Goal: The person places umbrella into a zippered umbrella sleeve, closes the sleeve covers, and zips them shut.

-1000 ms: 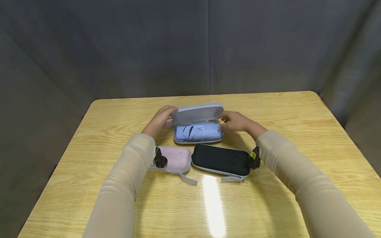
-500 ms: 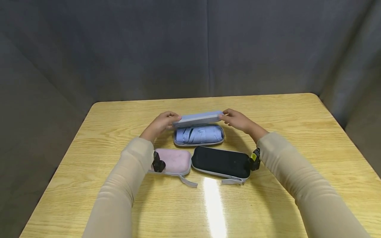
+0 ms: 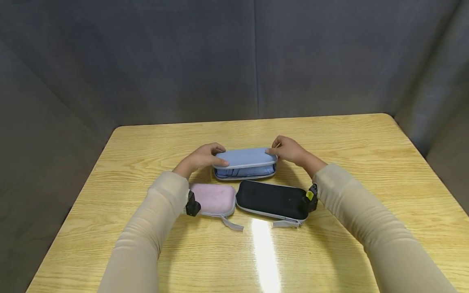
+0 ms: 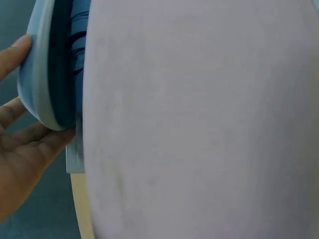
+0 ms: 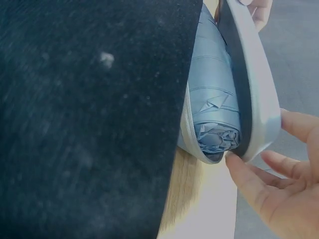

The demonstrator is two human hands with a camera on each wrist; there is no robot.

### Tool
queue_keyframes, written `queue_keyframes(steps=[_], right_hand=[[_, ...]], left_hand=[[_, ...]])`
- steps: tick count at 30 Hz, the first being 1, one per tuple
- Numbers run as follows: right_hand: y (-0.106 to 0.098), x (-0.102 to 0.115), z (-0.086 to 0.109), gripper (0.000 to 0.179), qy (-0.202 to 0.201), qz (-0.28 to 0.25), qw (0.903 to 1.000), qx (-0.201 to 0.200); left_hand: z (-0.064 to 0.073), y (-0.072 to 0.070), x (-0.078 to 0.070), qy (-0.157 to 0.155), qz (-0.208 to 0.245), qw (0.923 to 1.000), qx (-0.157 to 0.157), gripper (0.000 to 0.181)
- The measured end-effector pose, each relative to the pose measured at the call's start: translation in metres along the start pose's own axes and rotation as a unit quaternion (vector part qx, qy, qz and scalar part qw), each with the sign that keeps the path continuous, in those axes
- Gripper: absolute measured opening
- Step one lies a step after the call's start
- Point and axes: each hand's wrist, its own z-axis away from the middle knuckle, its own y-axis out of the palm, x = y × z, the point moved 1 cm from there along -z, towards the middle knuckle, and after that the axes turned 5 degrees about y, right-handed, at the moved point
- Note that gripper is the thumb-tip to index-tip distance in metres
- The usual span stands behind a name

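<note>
A light blue zip case (image 3: 243, 157) lies across the table with its lid tilted down over the lower half, a gap left along the front. Inside that gap shows a rolled blue umbrella (image 5: 214, 94), its folded end visible in the right wrist view. My left hand (image 3: 202, 159) grips the lid's left end, thumb on top and fingers round the end. At the other end my right hand (image 3: 291, 151) holds the lid between thumb and fingers. In the left wrist view, the left hand's fingertips (image 4: 67, 135) reach under the lid's edge.
In front of the blue case lie a pink zip case (image 3: 216, 197) on the left and a black zip case (image 3: 272, 198) on the right, both closed. Their grey pull straps point to the front. Dark curtains (image 3: 234, 61) stand behind the wooden table (image 3: 205, 260).
Both hands have swung the blue lid forward and down from nearly upright, so it now covers most of the umbrella. The pink and black cases have stayed in place.
</note>
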Motion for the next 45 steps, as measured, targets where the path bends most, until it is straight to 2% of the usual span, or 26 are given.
queue_keyframes(steps=[5, 9, 12, 14, 16, 20, 23, 25, 28, 30, 32, 33, 34, 35, 36, 37, 39, 40, 41, 42, 43, 44, 45], right_hand=[[0.001, 0.001, -0.002, 0.042, 0.025, 0.016, 0.9994, 0.019], [0.003, 0.002, -0.002, 0.047, 0.036, 0.05, 0.9975, 0.033], [0.004, 0.003, -0.002, 0.048, 0.037, 0.078, 0.9953, 0.044], [0.004, 0.004, -0.003, 0.049, 0.034, 0.092, 0.9939, 0.052], [0.004, 0.005, -0.005, 0.05, 0.03, 0.106, 0.9921, 0.06], [0.002, 0.009, -0.011, 0.05, 0.018, 0.145, 0.9858, 0.083], [0.001, 0.013, -0.015, 0.049, -0.003, 0.177, 0.9791, 0.101], [0.001, 0.015, -0.018, 0.046, -0.02, 0.193, 0.9744, 0.113], [0.002, 0.017, -0.024, 0.036, -0.056, 0.223, 0.9652, 0.124], [0.008, -0.029, -0.083, 0.03, -0.094, 0.25, 0.9552, 0.128], [0.013, -0.065, -0.131, 0.024, -0.126, 0.272, 0.9454, 0.128], [0.015, -0.082, -0.153, 0.023, -0.141, 0.279, 0.9413, 0.127], [0.016, -0.088, -0.162, 0.022, -0.152, 0.283, 0.9379, 0.131], [0.018, -0.103, -0.181, 0.022, -0.162, 0.283, 0.9359, 0.132], [0.018, -0.092, -0.17, 0.023, -0.165, 0.28, 0.9364, 0.133], [0.017, -0.074, -0.149, 0.025, -0.16, 0.274, 0.9379, 0.14], [0.017, -0.064, -0.14, 0.028, -0.165, 0.257, 0.9402, 0.151], [0.017, -0.061, -0.137, 0.031, -0.161, 0.247, 0.9423, 0.159], [0.019, -0.065, -0.144, 0.032, -0.148, 0.243, 0.9437, 0.169], [0.019, -0.06, -0.14, 0.036, -0.135, 0.239, 0.9442, 0.182], [0.019, -0.06, -0.14, 0.04, -0.134, 0.233, 0.9446, 0.188], [0.02, -0.069, -0.153, 0.045, -0.141, 0.225, 0.9447, 0.192], [0.019, -0.065, -0.148, 0.047, -0.13, 0.22, 0.9458, 0.2]], left_hand=[[0.001, 0.005, -0.004, 0.014, -0.101, 0.9948, 0.009, 0.063], [-0.001, 0.01, -0.007, 0.029, -0.168, 0.9851, 0.018, 0.067], [-0.003, 0.015, -0.01, 0.026, -0.217, 0.9755, 0.025, 0.068], [-0.003, 0.018, -0.012, 0.021, -0.256, 0.966, 0.027, 0.069], [-0.003, 0.022, -0.016, 0.023, -0.299, 0.9535, 0.031, 0.07], [-0.003, 0.031, -0.024, 0.034, -0.376, 0.925, 0.043, 0.074], [-0.002, 0.035, -0.027, 0.031, -0.405, 0.9127, 0.047, 0.074], [-0.001, 0.037, -0.027, 0.028, -0.411, 0.9102, 0.048, 0.074], [0.001, 0.038, -0.025, 0.037, -0.409, 0.9106, 0.05, 0.074], [0.002, 0.038, -0.024, 0.048, -0.406, 0.911, 0.05, 0.074], [0.002, 0.038, -0.024, 0.056, -0.405, 0.9112, 0.049, 0.073], [0.002, 0.039, -0.025, 0.059, -0.406, 0.9108, 0.05, 0.073], [0.001, 0.039, -0.025, 0.061, -0.407, 0.91, 0.051, 0.073], [0.001, 0.04, -0.026, 0.062, -0.408, 0.9092, 0.052, 0.073], [0.0, 0.04, -0.026, 0.062, -0.409, 0.909, 0.054, 0.072], [-0.001, 0.041, -0.025, 0.063, -0.41, 0.9084, 0.056, 0.072], [-0.004, 0.041, -0.025, 0.067, -0.411, 0.9074, 0.058, 0.072], [-0.005, 0.041, -0.024, 0.068, -0.41, 0.9075, 0.059, 0.072], [-0.006, 0.041, -0.024, 0.069, -0.41, 0.9074, 0.06, 0.073], [-0.008, 0.041, -0.024, 0.07, -0.411, 0.9071, 0.06, 0.072], [-0.009, 0.04, -0.024, 0.071, -0.411, 0.9067, 0.061, 0.072], [-0.01, 0.04, -0.024, 0.07, -0.411, 0.9069, 0.062, 0.072], [-0.011, 0.04, -0.025, 0.07, -0.411, 0.9068, 0.063, 0.072]])
